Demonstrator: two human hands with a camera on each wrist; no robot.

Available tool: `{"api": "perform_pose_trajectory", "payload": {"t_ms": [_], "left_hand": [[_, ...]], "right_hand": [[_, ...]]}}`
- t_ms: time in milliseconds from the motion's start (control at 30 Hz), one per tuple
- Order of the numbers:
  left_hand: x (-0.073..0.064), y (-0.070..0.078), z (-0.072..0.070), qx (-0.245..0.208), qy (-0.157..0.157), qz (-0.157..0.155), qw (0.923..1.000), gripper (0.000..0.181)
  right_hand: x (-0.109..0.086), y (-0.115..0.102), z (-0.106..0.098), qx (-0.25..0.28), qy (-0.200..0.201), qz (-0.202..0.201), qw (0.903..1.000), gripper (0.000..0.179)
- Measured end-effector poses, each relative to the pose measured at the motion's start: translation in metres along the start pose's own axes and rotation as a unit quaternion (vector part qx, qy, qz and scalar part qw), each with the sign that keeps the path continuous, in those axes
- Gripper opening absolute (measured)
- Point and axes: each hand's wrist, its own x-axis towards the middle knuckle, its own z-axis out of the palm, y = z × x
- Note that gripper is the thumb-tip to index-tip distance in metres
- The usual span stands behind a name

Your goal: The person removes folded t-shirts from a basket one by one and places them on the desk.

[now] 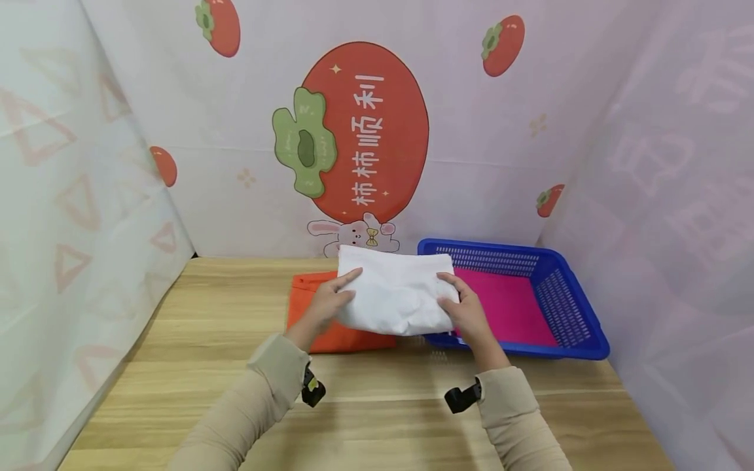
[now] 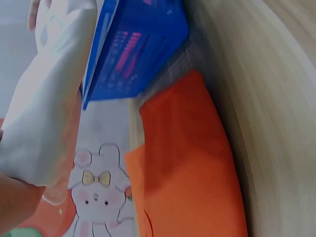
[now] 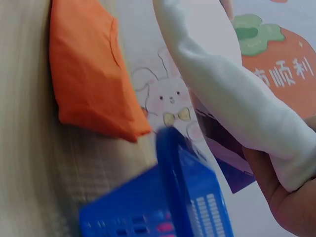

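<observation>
A folded white cloth (image 1: 397,291) is held up between both hands over the table. My left hand (image 1: 324,306) grips its left end, thumb and fingers on the near face. At the other end my right hand (image 1: 469,315) pinches it the same way. Beneath and to the left lies a folded orange cloth (image 1: 353,340), partly hidden by the white one in the head view. In the left wrist view, the white cloth (image 2: 47,103) looks thick and rounded along its lower fold. The right wrist view shows my right thumb and palm (image 3: 296,210) against its end.
A blue plastic basket (image 1: 580,307) with slotted sides stands at the right, its left side overlapped by the white cloth. Flat in it lies a bright pink sheet (image 1: 512,307). Printed fabric walls (image 1: 235,216) enclose the wooden table (image 1: 194,353) on three sides.
</observation>
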Motion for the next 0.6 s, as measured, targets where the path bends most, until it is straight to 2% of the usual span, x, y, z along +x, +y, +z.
{"api": "perform_pose_trajectory", "payload": {"t_ms": [167, 333, 400, 500, 600], "left_hand": [[-0.004, -0.003, -0.031, -0.003, 0.007, 0.002, 1.0, 0.044], [-0.006, -0.005, -0.06, 0.037, 0.017, -0.014, 0.9991, 0.045], [-0.007, -0.005, -0.072, 0.055, 0.019, -0.017, 0.9982, 0.046], [-0.009, -0.008, -0.091, 0.069, 0.03, -0.016, 0.997, 0.046], [-0.013, -0.012, -0.113, 0.083, 0.035, -0.018, 0.9957, 0.047]], "right_hand": [[0.007, 0.006, 0.031, 0.002, -0.01, -0.009, 0.9999, 0.046], [0.014, 0.009, 0.06, -0.01, -0.016, -0.024, 0.9995, 0.046], [0.016, 0.01, 0.072, -0.003, -0.021, -0.018, 0.9996, 0.046], [0.021, 0.012, 0.09, 0.012, -0.042, -0.009, 0.999, 0.046], [0.024, 0.015, 0.109, -0.012, -0.065, -0.005, 0.9978, 0.045]]}}
